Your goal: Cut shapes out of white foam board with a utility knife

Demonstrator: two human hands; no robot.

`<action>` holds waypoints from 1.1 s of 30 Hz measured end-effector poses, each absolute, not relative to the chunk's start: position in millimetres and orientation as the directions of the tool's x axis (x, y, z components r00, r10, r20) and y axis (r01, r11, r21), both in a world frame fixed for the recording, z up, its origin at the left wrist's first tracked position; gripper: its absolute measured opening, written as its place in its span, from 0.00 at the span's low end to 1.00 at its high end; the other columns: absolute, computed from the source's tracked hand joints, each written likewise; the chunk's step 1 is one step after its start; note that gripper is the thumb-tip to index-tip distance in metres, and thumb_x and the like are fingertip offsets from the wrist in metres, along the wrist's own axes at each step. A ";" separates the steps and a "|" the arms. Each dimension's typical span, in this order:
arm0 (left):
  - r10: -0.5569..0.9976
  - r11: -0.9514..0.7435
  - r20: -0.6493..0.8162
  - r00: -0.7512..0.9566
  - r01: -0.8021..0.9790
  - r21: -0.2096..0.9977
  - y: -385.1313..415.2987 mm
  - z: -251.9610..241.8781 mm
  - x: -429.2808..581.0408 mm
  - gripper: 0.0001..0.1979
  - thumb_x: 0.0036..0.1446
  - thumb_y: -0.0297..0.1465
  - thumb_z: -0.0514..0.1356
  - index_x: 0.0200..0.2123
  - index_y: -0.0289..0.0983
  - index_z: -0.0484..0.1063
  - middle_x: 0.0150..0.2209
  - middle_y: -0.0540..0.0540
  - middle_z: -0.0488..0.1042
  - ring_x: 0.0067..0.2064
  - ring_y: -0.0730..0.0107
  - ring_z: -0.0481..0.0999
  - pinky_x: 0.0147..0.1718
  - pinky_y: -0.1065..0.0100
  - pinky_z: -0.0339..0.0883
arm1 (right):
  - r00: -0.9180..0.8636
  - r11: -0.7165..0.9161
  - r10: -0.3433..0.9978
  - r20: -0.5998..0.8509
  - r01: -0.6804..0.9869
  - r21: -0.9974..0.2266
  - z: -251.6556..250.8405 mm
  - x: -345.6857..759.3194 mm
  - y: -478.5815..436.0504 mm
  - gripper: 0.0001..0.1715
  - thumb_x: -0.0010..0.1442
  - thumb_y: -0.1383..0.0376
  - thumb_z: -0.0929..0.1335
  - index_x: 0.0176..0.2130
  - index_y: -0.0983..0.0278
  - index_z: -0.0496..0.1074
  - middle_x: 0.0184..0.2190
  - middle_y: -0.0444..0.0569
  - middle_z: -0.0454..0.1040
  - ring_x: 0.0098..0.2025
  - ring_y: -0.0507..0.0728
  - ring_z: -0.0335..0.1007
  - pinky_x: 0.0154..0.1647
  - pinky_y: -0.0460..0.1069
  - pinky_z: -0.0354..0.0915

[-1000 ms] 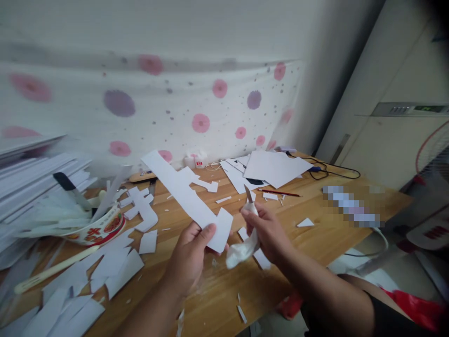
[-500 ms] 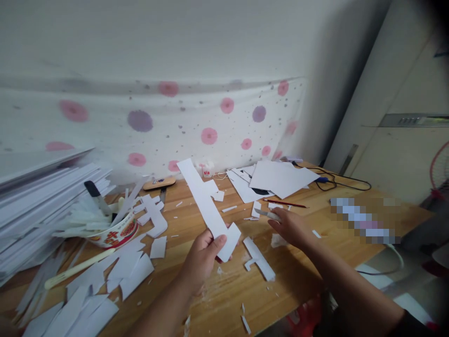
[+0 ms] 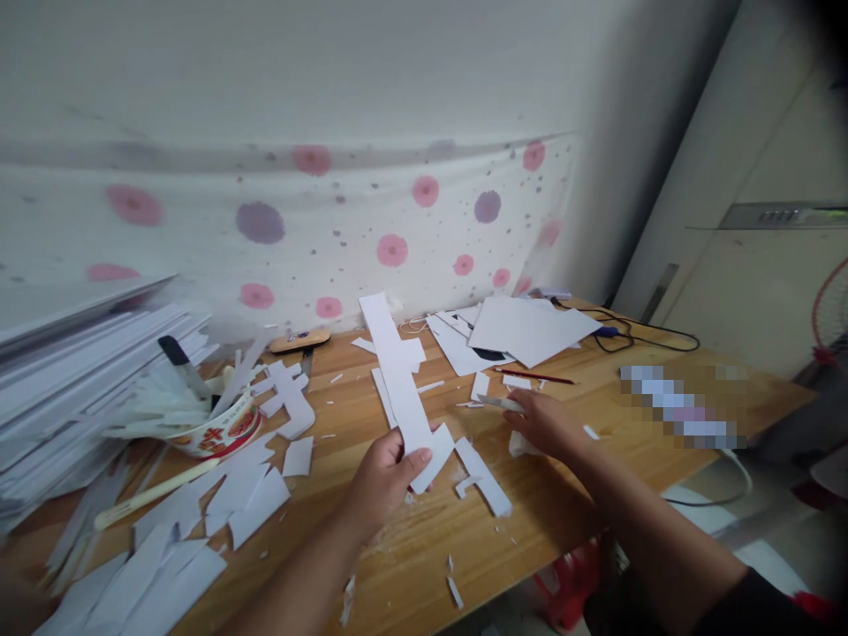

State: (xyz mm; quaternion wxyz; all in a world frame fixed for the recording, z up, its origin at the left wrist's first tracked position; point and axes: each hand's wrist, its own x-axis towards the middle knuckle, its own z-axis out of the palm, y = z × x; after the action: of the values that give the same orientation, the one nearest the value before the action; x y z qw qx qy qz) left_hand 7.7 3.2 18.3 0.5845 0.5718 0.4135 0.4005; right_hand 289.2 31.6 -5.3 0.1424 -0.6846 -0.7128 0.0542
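My left hand [image 3: 388, 477] is closed on the lower end of a white board cut-out [image 3: 396, 380], a long strip with short side arms, held tilted above the table. The thumb lies on its front face. To the right, my right hand [image 3: 547, 424] is closed around a small knife [image 3: 498, 403], whose pale blade points left, low over the table beside small white offcuts [image 3: 480, 385]. The blade is apart from the cut-out. Between the hands a smaller white cut-out [image 3: 487, 481] with a hooked arm lies flat on the wood.
A red-and-white paper bowl [image 3: 229, 431] full of strips and a black-tipped tool stands left, near stacked white boards [image 3: 79, 380]. Scraps [image 3: 252, 508] cover the left front. White sheets [image 3: 530, 325], a pencil [image 3: 536, 376] and a cable [image 3: 662, 340] lie at the back right.
The cut-out in my left hand has swung more upright, its top moving right. Another white strip now shows behind it. My right hand keeps the knife in nearly the same place.
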 end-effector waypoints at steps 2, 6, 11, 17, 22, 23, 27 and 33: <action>0.944 0.019 -0.022 0.329 0.012 1.000 3.6 18.3 7.7 0.29 0.43 0.46 0.67 0.44 0.32 0.74 0.26 0.48 0.75 0.23 0.69 0.71 0.23 0.67 0.66 | -0.033 0.063 0.992 0.118 0.963 -0.263 -7.7 290.8 33.6 0.11 0.59 0.63 0.64 0.38 0.65 0.72 0.39 0.58 0.76 0.41 0.63 0.72 0.39 0.52 0.60; 0.956 -0.013 0.004 0.293 0.029 1.000 6.4 18.9 4.4 0.21 0.46 0.45 0.66 0.34 0.33 0.74 0.24 0.49 0.73 0.24 0.70 0.70 0.23 0.69 0.66 | -0.060 0.094 0.990 0.130 0.958 -0.269 -12.5 292.9 35.4 0.15 0.55 0.60 0.67 0.42 0.65 0.74 0.42 0.59 0.75 0.45 0.65 0.71 0.45 0.54 0.62; 0.969 -0.069 0.056 0.240 0.049 0.996 13.8 18.9 -0.7 0.19 0.49 0.45 0.64 0.34 0.33 0.73 0.25 0.49 0.74 0.24 0.71 0.69 0.22 0.71 0.63 | 0.024 0.077 0.963 0.267 0.929 -0.362 -18.8 293.9 33.2 0.27 0.53 0.59 0.70 0.51 0.67 0.72 0.46 0.63 0.74 0.47 0.68 0.70 0.48 0.58 0.63; 0.976 -0.126 0.112 0.186 0.066 0.990 18.9 20.9 -1.9 0.17 0.51 0.43 0.63 0.34 0.33 0.72 0.22 0.51 0.73 0.21 0.72 0.68 0.20 0.71 0.61 | 0.263 0.132 0.741 0.618 0.845 -0.519 13.4 322.8 12.0 0.22 0.59 0.56 0.66 0.48 0.65 0.73 0.45 0.58 0.75 0.46 0.63 0.71 0.49 0.58 0.65; 0.977 -0.108 0.086 0.193 0.103 0.989 25.5 15.7 -2.0 0.12 0.61 0.36 0.59 0.42 0.33 0.71 0.35 0.47 0.75 0.31 0.71 0.74 0.29 0.66 0.71 | 0.502 0.176 0.438 0.746 0.765 -0.619 41.2 358.9 -52.7 0.17 0.61 0.55 0.63 0.41 0.63 0.72 0.36 0.52 0.75 0.38 0.58 0.72 0.41 0.55 0.68; 0.977 -0.100 0.076 0.199 0.110 0.989 26.7 13.9 -1.4 0.13 0.62 0.36 0.59 0.45 0.34 0.70 0.40 0.46 0.74 0.35 0.68 0.75 0.34 0.63 0.73 | 0.527 0.180 0.407 0.746 0.755 -0.631 42.0 362.3 -69.3 0.16 0.61 0.55 0.63 0.41 0.63 0.72 0.35 0.51 0.75 0.36 0.57 0.72 0.39 0.54 0.69; 0.973 -0.077 0.048 0.227 0.119 0.990 27.6 9.1 3.6 0.17 0.62 0.36 0.58 0.52 0.36 0.68 0.50 0.42 0.71 0.46 0.60 0.75 0.42 0.55 0.72 | 0.562 0.188 0.372 0.739 0.734 -0.653 40.3 360.4 -133.2 0.11 0.57 0.58 0.67 0.36 0.63 0.74 0.28 0.47 0.74 0.30 0.55 0.71 0.33 0.51 0.68; 0.960 -0.101 0.063 0.272 0.128 0.987 18.0 13.6 8.7 0.17 0.62 0.36 0.59 0.52 0.36 0.68 0.51 0.42 0.71 0.47 0.59 0.74 0.43 0.54 0.72 | 0.498 0.218 0.414 0.762 0.758 -0.614 61.7 330.3 -186.8 0.10 0.58 0.60 0.67 0.36 0.64 0.73 0.22 0.43 0.71 0.23 0.52 0.67 0.25 0.48 0.65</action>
State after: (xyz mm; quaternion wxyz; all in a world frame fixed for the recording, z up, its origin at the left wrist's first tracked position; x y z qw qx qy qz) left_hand 8.7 18.0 13.6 0.5051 0.6171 0.4408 0.4120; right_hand 330.3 -186.8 61.7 0.6145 -0.6094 -0.4810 -0.1399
